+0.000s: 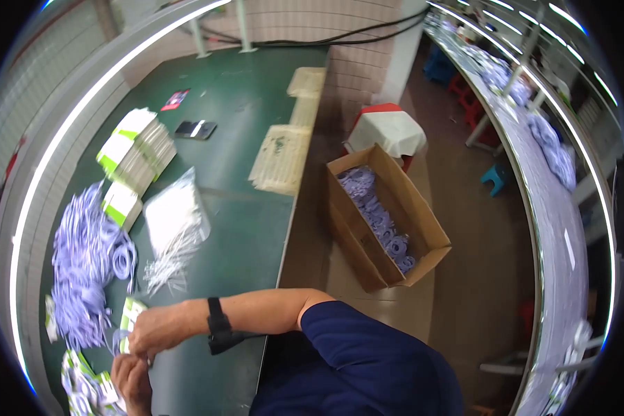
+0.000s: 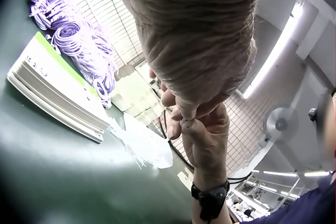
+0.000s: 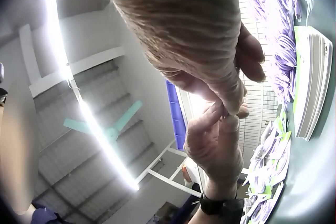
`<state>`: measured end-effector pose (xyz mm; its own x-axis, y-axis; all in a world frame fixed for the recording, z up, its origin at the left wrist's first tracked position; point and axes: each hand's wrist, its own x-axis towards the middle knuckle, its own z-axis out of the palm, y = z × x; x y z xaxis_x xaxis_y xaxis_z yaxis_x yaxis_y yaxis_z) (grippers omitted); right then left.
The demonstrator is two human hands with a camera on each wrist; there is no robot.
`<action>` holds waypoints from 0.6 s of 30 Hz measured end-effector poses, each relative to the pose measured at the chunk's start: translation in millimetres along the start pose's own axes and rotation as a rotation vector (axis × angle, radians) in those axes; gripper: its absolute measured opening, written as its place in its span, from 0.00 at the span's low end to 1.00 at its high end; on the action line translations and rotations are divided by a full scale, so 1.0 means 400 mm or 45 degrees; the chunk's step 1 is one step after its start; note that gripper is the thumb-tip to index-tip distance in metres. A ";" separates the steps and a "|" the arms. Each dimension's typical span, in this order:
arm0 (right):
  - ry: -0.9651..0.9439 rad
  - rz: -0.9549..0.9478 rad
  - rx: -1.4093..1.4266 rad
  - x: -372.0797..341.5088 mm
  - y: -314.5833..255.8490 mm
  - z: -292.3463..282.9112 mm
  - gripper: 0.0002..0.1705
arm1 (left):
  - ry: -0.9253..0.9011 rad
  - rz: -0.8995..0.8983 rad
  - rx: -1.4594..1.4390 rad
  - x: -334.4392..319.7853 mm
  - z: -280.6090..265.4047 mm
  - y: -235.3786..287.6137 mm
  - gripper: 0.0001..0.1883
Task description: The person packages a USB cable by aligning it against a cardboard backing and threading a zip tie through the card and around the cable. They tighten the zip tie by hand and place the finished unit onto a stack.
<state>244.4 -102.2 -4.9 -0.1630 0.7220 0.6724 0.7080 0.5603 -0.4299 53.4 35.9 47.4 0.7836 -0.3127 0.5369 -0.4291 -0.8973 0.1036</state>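
My right hand (image 1: 161, 329) and left hand (image 1: 130, 383) meet at the fingertips over the near left of the green table. A loop of purple cable (image 1: 116, 340) runs between them, and both hands pinch it. In the left wrist view, the left hand (image 2: 194, 40) fills the top, facing the right hand's thumb and fingers; a speck of purple shows between the tips. The right wrist view has the right hand (image 3: 184, 35) above, the left hand below; fingers hide most of the cable. Just beyond lies a stack of green-and-white cards (image 2: 58, 87).
Bundled purple cables (image 1: 83, 270) pile up on the left; carded cables (image 1: 83, 388) lie nearer. White ties (image 1: 170, 267) spill from a plastic bag (image 1: 177, 215). Behind are more card stacks (image 1: 142, 149) and a phone (image 1: 195, 130). A cardboard box (image 1: 423, 260) of cables stands right of the table.
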 end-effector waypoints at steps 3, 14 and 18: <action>-0.012 -0.035 -0.021 0.003 0.000 0.024 0.07 | -0.019 -0.070 0.046 0.021 -0.008 0.026 0.10; 0.090 0.184 -0.092 0.009 0.027 -0.012 0.10 | 0.233 -0.204 0.078 -0.035 0.038 -0.050 0.15; 0.176 0.313 -0.085 0.009 0.061 -0.025 0.10 | 0.259 -0.520 0.115 -0.103 0.045 -0.087 0.19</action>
<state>268.0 -89.8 -7.1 0.1113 0.7681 0.6306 0.7592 0.3438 -0.5526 44.2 74.3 6.5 0.7724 0.1314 0.6213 -0.0554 -0.9607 0.2721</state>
